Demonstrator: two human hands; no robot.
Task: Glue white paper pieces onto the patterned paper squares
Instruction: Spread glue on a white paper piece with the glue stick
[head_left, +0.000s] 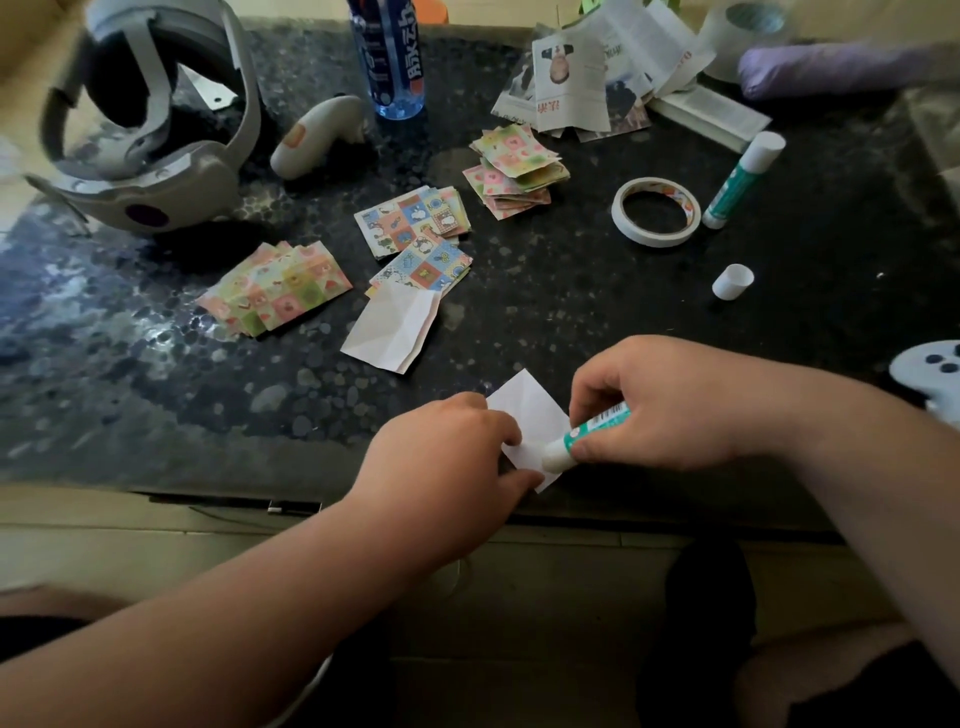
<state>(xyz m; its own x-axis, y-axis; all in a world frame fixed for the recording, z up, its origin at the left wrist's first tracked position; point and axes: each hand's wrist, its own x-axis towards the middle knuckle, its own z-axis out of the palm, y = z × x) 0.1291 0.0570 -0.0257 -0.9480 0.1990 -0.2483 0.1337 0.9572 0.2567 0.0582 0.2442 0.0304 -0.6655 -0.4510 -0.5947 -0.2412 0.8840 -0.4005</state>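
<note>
- R hand (670, 410): fingers curled round glue stick (587, 434), tip on white paper piece (527, 410).
- L hand (447, 457): fingers pinch that piece's edge against desk (571, 312).

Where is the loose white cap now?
Head view: the cap lies on the table, right side, just nearer the person than the tape roll and capped glue stick.

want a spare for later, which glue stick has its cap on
The glue stick lying beside the tape ring is capped; the held stick in the right hand is uncapped, tip on the white paper.
</note>
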